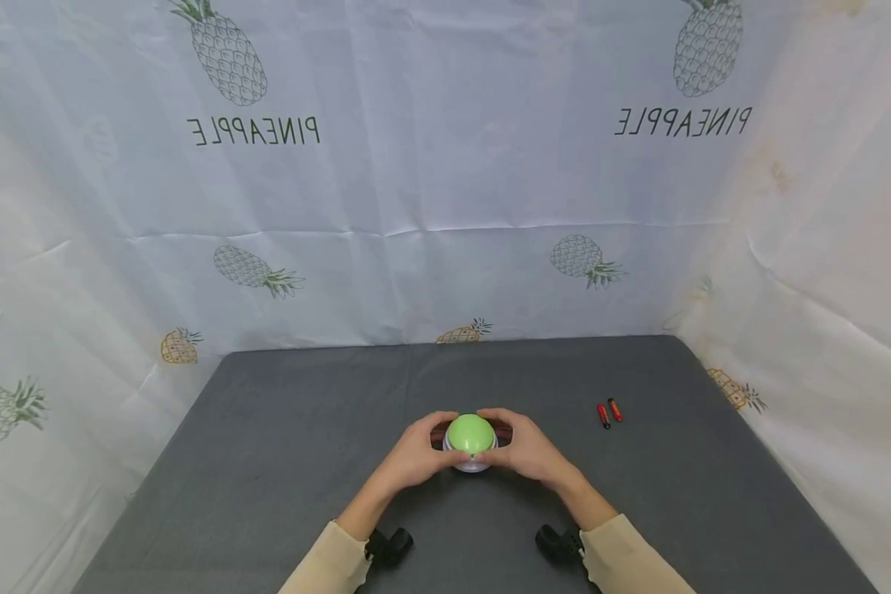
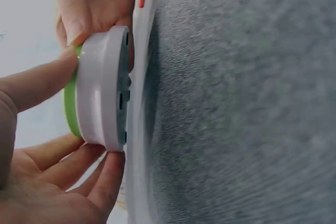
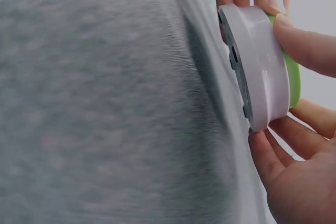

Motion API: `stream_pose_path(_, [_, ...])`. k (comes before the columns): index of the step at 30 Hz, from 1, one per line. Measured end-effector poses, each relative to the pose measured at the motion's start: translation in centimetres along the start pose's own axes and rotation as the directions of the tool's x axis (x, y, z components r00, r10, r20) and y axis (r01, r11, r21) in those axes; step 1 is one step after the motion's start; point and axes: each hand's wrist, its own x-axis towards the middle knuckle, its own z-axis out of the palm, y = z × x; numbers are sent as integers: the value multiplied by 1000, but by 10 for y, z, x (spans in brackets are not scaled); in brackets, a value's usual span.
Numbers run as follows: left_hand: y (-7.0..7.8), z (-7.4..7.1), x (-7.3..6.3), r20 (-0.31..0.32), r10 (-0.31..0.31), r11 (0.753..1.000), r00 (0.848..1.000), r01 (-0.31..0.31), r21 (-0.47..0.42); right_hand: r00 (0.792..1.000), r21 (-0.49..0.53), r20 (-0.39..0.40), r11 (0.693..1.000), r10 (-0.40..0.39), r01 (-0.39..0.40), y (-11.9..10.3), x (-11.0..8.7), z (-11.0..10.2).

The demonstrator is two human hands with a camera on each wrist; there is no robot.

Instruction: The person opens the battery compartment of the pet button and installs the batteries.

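Observation:
A round push-button device with a green domed top (image 1: 471,434) and a white base (image 2: 97,87) is between the two hands. The left hand (image 1: 418,450) grips its left side, thumb at the front edge of the dome and fingers curled round the side. From the opposite side the right hand (image 1: 527,450) holds it likewise, and the two thumb tips come close together in front. Both wrist views show the grey underside with small dark slots and bumps, a little off the table. The right wrist view shows the white base (image 3: 262,66) pinched between thumb and fingers.
Two small red batteries with black ends, one battery (image 1: 603,415) and another battery (image 1: 615,410), lie to the right on the dark grey table (image 1: 304,462). A white pineapple-print cloth (image 1: 431,181) hangs at the back and sides. Black wrist cameras sit near both sleeves.

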Motion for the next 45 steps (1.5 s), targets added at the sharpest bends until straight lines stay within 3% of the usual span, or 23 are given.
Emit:
stream_pose_path(6, [11, -8, 0, -19, -8, 998, 1000, 7, -60, 1000, 52, -9, 999, 9, -8, -13, -1, -6])
stream_pose_path(21, [38, -23, 2, -67, 53, 978, 996, -65, -200, 999, 96, -53, 995, -5, 10, -49, 2, -22])
stream_pose_path(27, [43, -26, 4, -52, 90, 967, 995, -99, -234, 998, 112, -60, 994, -8, 15, -55, 3, -28])
stream_pose_path(37, [46, -30, 1, 18, 171, 967, 985, -164, -193, 998, 176, -62, 984, -23, 34, -58, 1, -33])
stream_pose_path(45, [43, -31, 3, -19, 218, 962, 976, -218, -164, 999, 182, -53, 983, 7, 3, -62, 0, -34])
